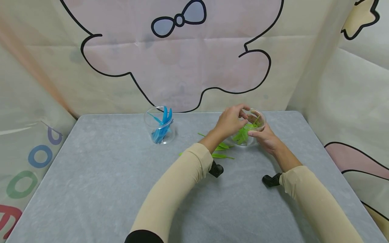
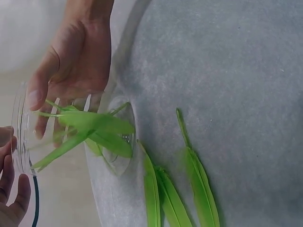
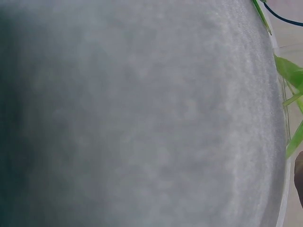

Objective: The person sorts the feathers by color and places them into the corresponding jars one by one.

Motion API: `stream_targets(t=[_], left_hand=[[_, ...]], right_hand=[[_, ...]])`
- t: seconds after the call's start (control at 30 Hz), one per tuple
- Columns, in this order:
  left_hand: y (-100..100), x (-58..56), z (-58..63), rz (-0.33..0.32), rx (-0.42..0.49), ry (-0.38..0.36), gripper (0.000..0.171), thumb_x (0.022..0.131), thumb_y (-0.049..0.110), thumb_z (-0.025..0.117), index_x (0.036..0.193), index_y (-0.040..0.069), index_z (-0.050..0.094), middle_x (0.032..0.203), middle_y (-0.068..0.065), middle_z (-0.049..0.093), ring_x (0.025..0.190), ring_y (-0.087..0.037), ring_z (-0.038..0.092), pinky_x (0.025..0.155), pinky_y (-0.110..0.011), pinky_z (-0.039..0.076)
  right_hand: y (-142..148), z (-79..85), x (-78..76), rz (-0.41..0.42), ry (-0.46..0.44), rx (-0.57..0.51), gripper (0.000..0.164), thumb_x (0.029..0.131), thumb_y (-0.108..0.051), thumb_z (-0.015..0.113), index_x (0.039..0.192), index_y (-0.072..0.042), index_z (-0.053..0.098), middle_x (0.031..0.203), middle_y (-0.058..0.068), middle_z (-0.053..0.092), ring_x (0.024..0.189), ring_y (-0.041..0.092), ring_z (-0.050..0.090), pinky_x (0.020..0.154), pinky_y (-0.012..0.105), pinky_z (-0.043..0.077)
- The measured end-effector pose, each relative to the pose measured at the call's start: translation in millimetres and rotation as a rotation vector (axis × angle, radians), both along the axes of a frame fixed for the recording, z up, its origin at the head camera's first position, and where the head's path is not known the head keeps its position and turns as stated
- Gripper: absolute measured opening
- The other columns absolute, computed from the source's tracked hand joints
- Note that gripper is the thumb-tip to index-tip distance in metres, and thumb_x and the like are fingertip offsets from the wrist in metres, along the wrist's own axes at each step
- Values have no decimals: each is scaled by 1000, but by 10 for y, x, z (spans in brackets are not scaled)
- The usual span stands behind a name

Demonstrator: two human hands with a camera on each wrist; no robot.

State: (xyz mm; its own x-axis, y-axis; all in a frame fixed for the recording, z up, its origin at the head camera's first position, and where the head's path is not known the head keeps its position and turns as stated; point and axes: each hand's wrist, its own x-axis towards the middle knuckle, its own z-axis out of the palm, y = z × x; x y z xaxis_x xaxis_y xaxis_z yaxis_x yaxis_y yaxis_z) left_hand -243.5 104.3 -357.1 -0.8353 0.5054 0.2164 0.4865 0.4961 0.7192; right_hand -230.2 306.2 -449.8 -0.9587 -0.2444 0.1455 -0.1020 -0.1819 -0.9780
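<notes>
A clear plastic cup [image 1: 244,143] with several green feathers [image 2: 94,125] in it stands tilted near the far edge of the table. My right hand [image 1: 266,137] grips its right side, thumb by the rim and fingers behind the wall. At the cup's mouth is my left hand [image 1: 232,120], its fingers bent loosely over the rim, with no feather visible between them. Loose green feathers [image 2: 202,191] lie on the table under my left forearm. In the right wrist view, only the cup's edge and some green show at the right side.
Left of my hands, another clear cup [image 1: 168,137] holds several blue feathers [image 1: 161,132]. A grey cloth covers the table [image 1: 100,175]. Printed fabric walls [image 1: 212,64] stand behind it and at both sides. Black wrist mounts [image 1: 216,169] stick out below both sleeves.
</notes>
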Motion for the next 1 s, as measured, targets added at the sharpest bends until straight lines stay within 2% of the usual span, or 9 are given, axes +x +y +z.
stream_targets(t=[0.17,0.3,0.43,0.53,0.63,0.73,0.87,1.0], left_hand=[[-34,-8,-9,-31,-1,-3,39,95,14,69,133,16,61,107,4,71,105,-10,61,85,-23,47],[-84,-12,-37,-59,67,10,39,95,12,69,133,13,61,114,0,69,105,-13,61,85,-21,48],[-161,-20,-107,-36,161,81,36,93,10,71,128,9,63,115,-4,67,101,-15,62,82,-19,48],[-242,-23,-178,-7,218,97,30,91,8,72,121,7,66,108,-6,67,92,-14,64,78,-17,48],[-335,-21,-258,-29,234,42,26,91,6,72,116,5,67,99,-5,68,85,-12,63,75,-17,49],[-424,-10,-335,-83,196,-19,21,90,5,72,111,5,69,92,-4,68,81,-13,64,74,-18,50],[-510,1,-439,-158,147,-70,17,89,3,73,106,2,70,89,-7,69,78,-16,64,70,-19,51],[-558,13,-538,-230,99,-138,20,89,1,73,108,-2,69,90,-10,71,78,-15,65,69,-19,51]], right_hand=[[1,-16,-8,-5,-4,24,77,87,17,54,148,-24,33,145,0,38,140,21,24,105,23,30],[-4,-20,-10,-11,-12,30,77,88,15,55,151,-22,30,149,3,33,144,26,18,105,24,30],[-13,-17,-8,-29,-18,27,75,87,14,58,147,-23,33,151,7,32,145,30,16,103,23,33],[-16,-13,-6,-35,-11,15,75,86,13,59,147,-22,33,151,10,31,145,32,14,102,22,34],[-15,-13,-9,-34,-9,8,76,86,14,59,147,-21,33,151,11,31,144,31,16,103,22,34],[-16,-12,-9,-32,-10,6,77,85,15,59,147,-22,34,151,10,32,144,29,18,103,22,34],[-21,-12,-11,-31,-7,5,78,85,16,60,148,-22,34,146,1,39,144,28,18,102,22,33],[-11,-7,-10,-32,-11,6,80,84,16,61,149,-19,32,142,-4,42,145,30,16,102,22,33]])
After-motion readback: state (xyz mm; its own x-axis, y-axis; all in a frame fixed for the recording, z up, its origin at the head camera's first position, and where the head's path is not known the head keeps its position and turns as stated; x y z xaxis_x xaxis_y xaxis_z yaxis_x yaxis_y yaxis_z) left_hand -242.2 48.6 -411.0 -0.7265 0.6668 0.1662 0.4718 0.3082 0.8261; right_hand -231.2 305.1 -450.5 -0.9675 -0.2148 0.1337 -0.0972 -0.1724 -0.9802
